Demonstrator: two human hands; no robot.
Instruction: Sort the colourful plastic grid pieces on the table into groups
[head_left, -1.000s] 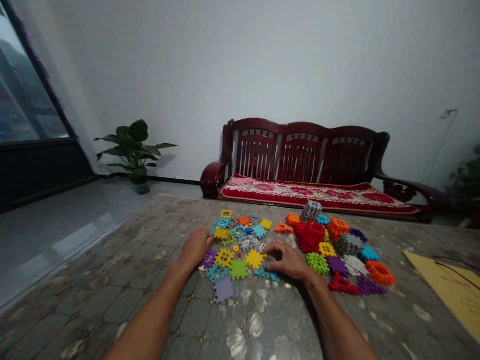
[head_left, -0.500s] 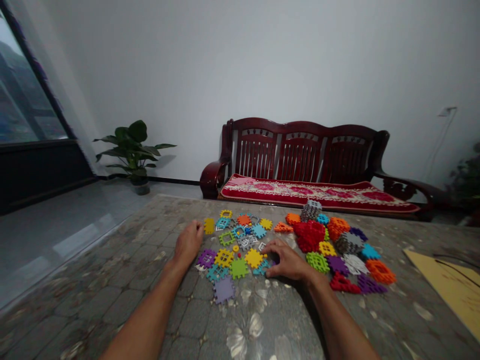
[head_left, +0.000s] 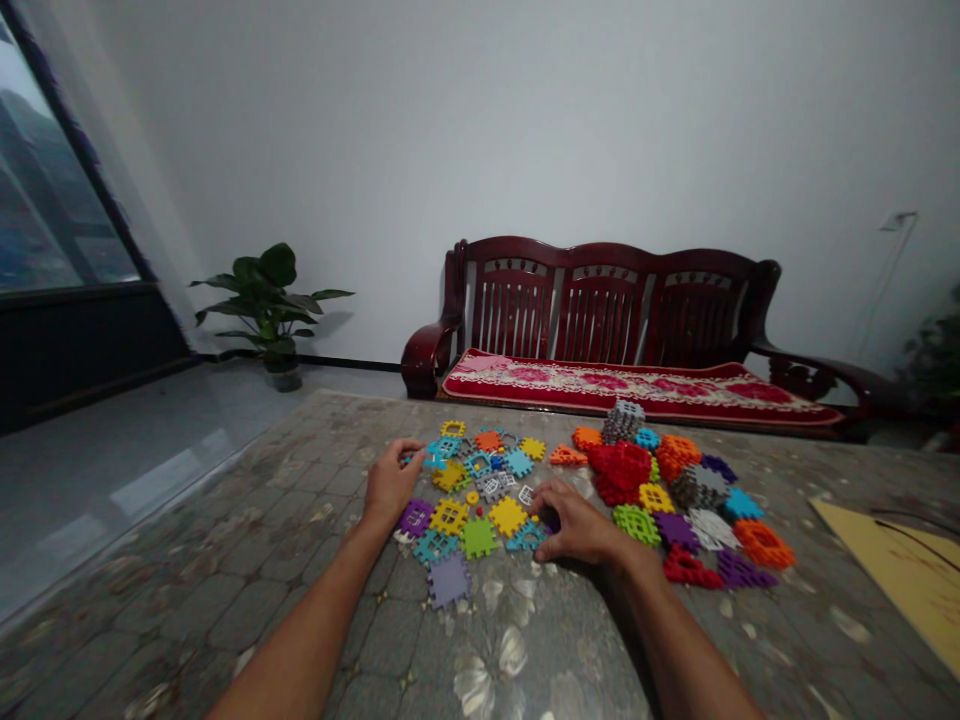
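I see the left hand at the left edge of the flat tile spread, fingers curled, thumb and forefinger pinched on a small teal tile held just above the worktop. The teal tile is thin plastic with a notched edge and an open lattice centre; its far side is too small to read. The right hand lies palm down on the worktop at the spread's right edge, fingers loosely together and pressed on a blue tile; I can't tell whether it grips it. Between the hands lie a yellow tile, a green tile, a purple lattice tile just beside the left hand, and a pale purple tile nearest me. Right of the right hand is a second group, partly stacked: a red pile, a grey stack, an orange tile. No box or tray holds any of it, everything sits straight on the worktop. A yellow sheet lies at far right. A wooden bench with a red cushion and a potted plant stand behind.
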